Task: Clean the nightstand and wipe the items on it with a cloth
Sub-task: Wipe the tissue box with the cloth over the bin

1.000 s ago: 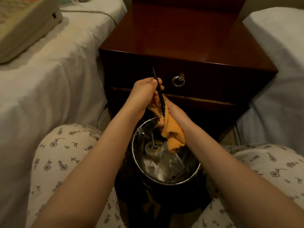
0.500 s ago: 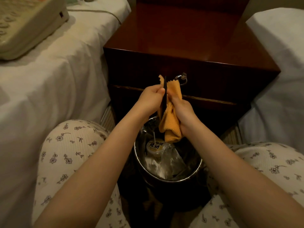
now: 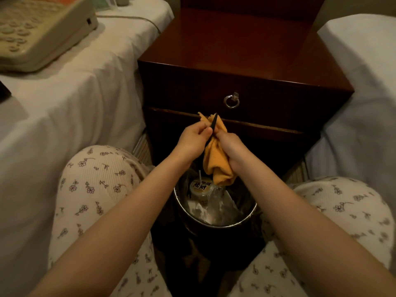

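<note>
Cloth (image 3: 216, 159), orange and bunched, hung from your right hand (image 3: 230, 150), which gripped it around a thin black pen (image 3: 213, 125). Your left hand (image 3: 192, 142) pinched that pen just beside it. Both were above the waste bin (image 3: 246, 217) at six o'clock from the dark nightstand (image 3: 246, 52), whose ring pull (image 3: 231, 101) sat at one o'clock from your hands.

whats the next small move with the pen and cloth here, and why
Probably draw the cloth along the pen toward its tip. The left hand pinches the pen, the right hand wraps the cloth around its lower part, and only the dark tip sticks out uncovered. The nightstand top looks bare, so the pen could go back there afterward.
</note>
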`<state>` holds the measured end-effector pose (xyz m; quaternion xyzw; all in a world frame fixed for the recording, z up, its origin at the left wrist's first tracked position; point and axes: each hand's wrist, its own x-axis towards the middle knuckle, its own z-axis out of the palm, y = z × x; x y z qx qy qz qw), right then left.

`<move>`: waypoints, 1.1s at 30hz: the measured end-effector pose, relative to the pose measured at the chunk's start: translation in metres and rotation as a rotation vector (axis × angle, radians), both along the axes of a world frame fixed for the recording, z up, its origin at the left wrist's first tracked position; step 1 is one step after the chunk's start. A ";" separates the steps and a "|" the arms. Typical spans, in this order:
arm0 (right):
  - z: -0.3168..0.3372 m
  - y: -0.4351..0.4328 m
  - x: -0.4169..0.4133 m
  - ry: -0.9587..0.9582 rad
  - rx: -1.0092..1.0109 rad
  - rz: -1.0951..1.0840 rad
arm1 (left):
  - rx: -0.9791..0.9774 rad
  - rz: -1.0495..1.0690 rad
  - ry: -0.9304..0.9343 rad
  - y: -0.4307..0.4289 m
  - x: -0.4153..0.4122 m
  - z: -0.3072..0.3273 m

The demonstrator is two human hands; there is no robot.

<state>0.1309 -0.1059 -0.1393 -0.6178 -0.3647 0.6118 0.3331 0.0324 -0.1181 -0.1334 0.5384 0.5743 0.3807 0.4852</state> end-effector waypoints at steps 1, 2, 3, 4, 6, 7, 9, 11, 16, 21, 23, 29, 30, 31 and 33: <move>0.001 0.000 0.001 0.042 -0.015 -0.021 | 0.013 -0.003 0.005 0.000 -0.001 -0.004; 0.003 0.000 0.001 0.078 -0.015 -0.040 | 0.028 -0.004 0.017 -0.002 -0.003 -0.005; 0.005 0.001 0.002 0.099 -0.012 -0.051 | 0.046 0.001 0.032 -0.002 -0.004 -0.006; 0.007 0.002 0.002 0.106 -0.009 -0.054 | 0.069 0.011 0.044 -0.004 -0.005 -0.006; 0.010 0.001 0.001 0.149 -0.003 -0.059 | 0.128 0.043 0.083 -0.006 -0.008 -0.006; 0.012 0.000 0.000 0.188 -0.013 -0.067 | 0.157 0.060 0.115 -0.007 -0.010 -0.004; 0.017 -0.002 -0.002 0.315 -0.043 -0.095 | 0.185 0.089 0.135 -0.009 -0.015 -0.002; 0.026 -0.006 -0.004 0.502 -0.062 -0.157 | 0.179 0.133 0.109 -0.010 -0.022 0.002; 0.043 -0.010 -0.004 0.551 0.021 -0.203 | 0.172 0.248 0.019 -0.011 -0.046 0.025; 0.064 -0.028 -0.017 0.555 0.126 -0.019 | 0.236 0.345 -0.092 -0.019 -0.066 0.075; 0.077 -0.030 -0.034 0.462 0.249 0.059 | 0.278 0.384 -0.146 -0.026 -0.074 0.097; 0.116 -0.046 -0.067 0.431 0.424 0.209 | 0.438 0.556 -0.185 -0.048 -0.112 0.156; 0.123 -0.046 -0.076 0.427 0.456 0.240 | 0.460 0.580 -0.194 -0.053 -0.119 0.165; 0.129 -0.051 -0.083 0.397 0.492 0.269 | 0.471 0.603 -0.195 -0.058 -0.126 0.172; 0.144 -0.059 -0.100 0.364 0.540 0.282 | 0.481 0.646 -0.194 -0.070 -0.138 0.187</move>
